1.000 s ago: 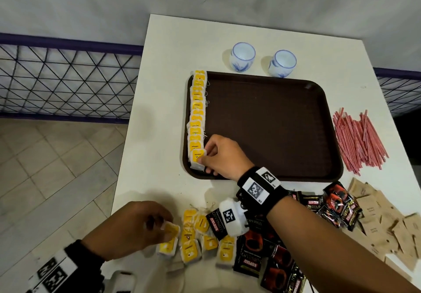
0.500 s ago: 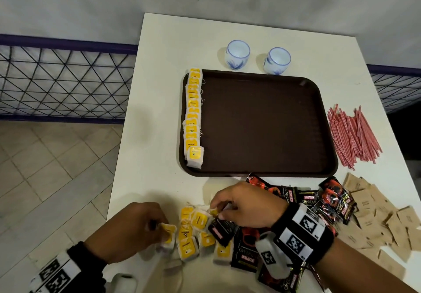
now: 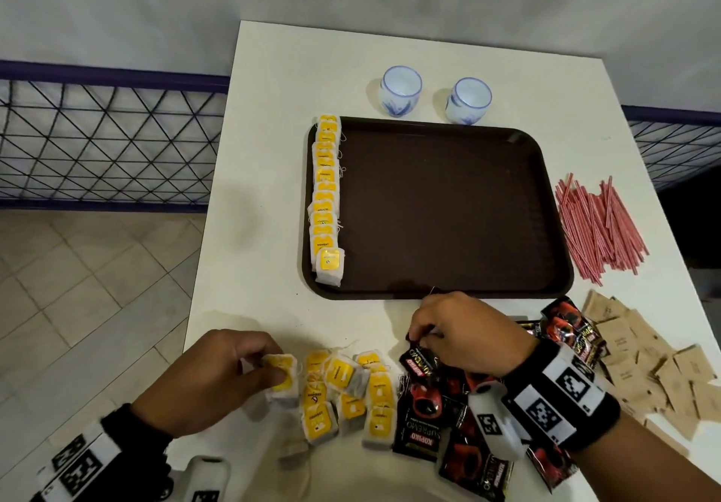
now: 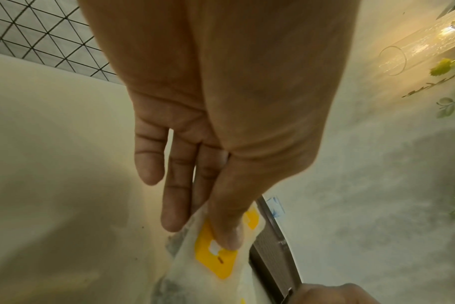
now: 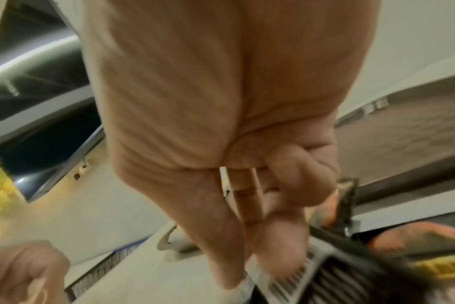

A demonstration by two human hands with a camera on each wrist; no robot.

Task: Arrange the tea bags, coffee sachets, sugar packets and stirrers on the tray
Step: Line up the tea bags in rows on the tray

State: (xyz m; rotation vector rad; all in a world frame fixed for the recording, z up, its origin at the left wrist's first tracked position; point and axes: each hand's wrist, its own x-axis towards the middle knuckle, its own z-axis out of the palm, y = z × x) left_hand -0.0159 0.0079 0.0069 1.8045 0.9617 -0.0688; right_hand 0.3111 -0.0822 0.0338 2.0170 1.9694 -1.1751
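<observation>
A brown tray (image 3: 448, 290) lies mid-table with a row of yellow-tagged tea bags (image 3: 325, 197) along its left edge. Near the front edge my left hand (image 3: 269, 370) pinches one tea bag (image 3: 283, 376); the left wrist view shows the thumb pressed on that tea bag (image 4: 216, 257). Several loose tea bags (image 3: 351, 396) lie beside it. My right hand (image 3: 423, 339) pinches the top corner of a black coffee sachet (image 3: 419, 359) in the sachet pile (image 3: 460, 451); in the right wrist view its fingertips (image 5: 281, 255) rest on the barcoded coffee sachet (image 5: 330, 275).
Red stirrers (image 3: 597, 228) lie right of the tray. Brown sugar packets (image 3: 655, 372) are spread at the front right. Two white-and-blue cups (image 3: 400, 89) (image 3: 468, 99) stand behind the tray. A wire fence (image 3: 109, 138) runs left of the table.
My right hand left the last tea bag on the tray, drew back to the near piles, then shifted right onto a coffee sachet. My left hand stayed, holding its tea bag.
</observation>
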